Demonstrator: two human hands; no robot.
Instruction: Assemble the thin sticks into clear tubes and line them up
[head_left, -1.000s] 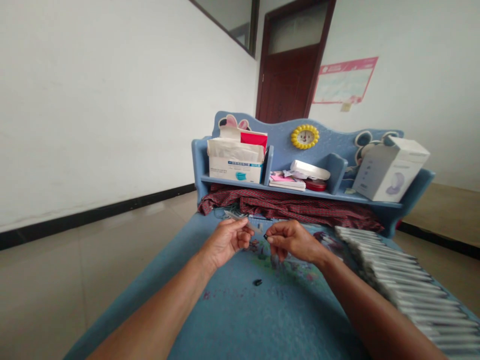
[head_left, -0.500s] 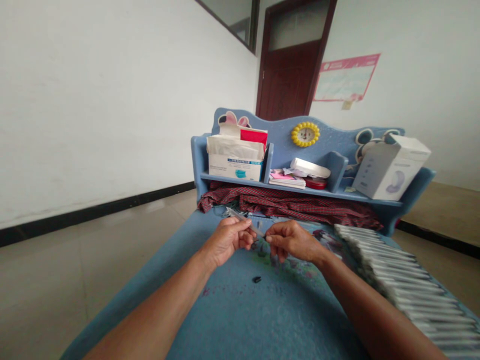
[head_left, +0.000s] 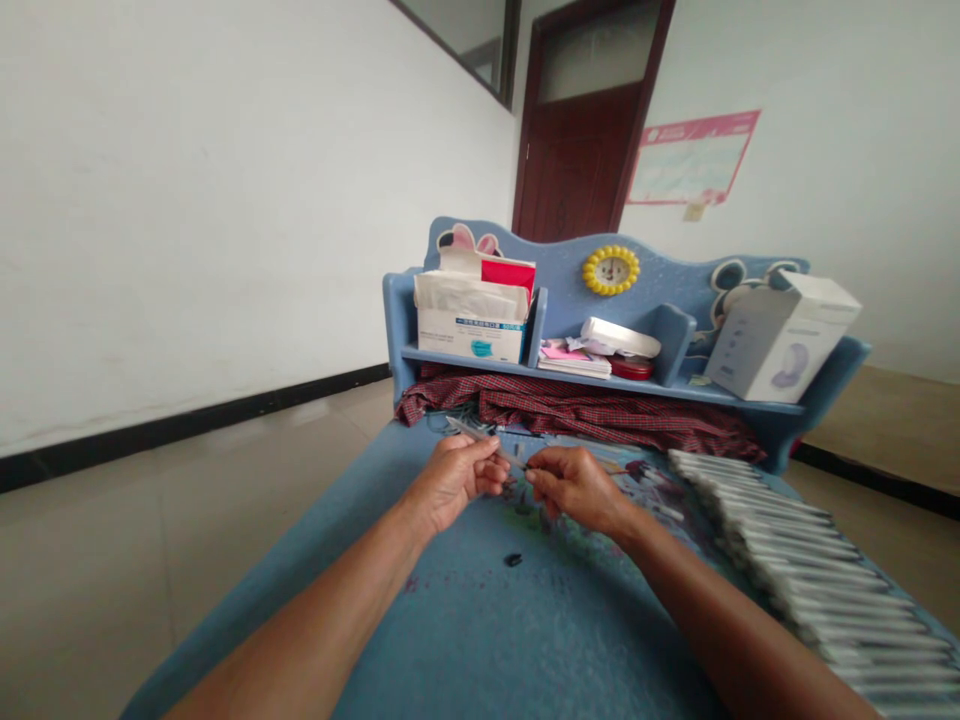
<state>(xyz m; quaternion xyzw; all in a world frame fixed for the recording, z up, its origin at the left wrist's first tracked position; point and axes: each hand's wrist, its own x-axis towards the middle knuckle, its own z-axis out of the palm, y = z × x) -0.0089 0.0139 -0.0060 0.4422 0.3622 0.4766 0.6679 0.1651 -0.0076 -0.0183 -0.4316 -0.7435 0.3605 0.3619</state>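
A slim, clear-barrelled pen [head_left: 466, 429] slants between my two hands above the blue desk [head_left: 450, 620]. Around its middle, my left hand [head_left: 459, 482] is closed, with the thumb on top. My right hand [head_left: 574, 485] pinches the pen's lower right end, where something small and dark shows at the fingertips; its exact shape is hidden. Below the hands lies a small black piece [head_left: 513, 560], perhaps a pen clip or cap. To the right, many similar clear pens [head_left: 817, 570] are laid side by side in a long row.
A blue shelf [head_left: 536, 330] rises at the desk's back, holding a mask box [head_left: 470, 325], papers [head_left: 574, 362], a red tin [head_left: 631, 370] and a white carton [head_left: 784, 340]. Checked cloth [head_left: 585, 405] lies bunched beneath it. A few thin items lie on the desk behind my hands.
My right hand has shifted slightly left and up along the pen, closer to my left hand. My left hand and the black piece stay almost where they were.
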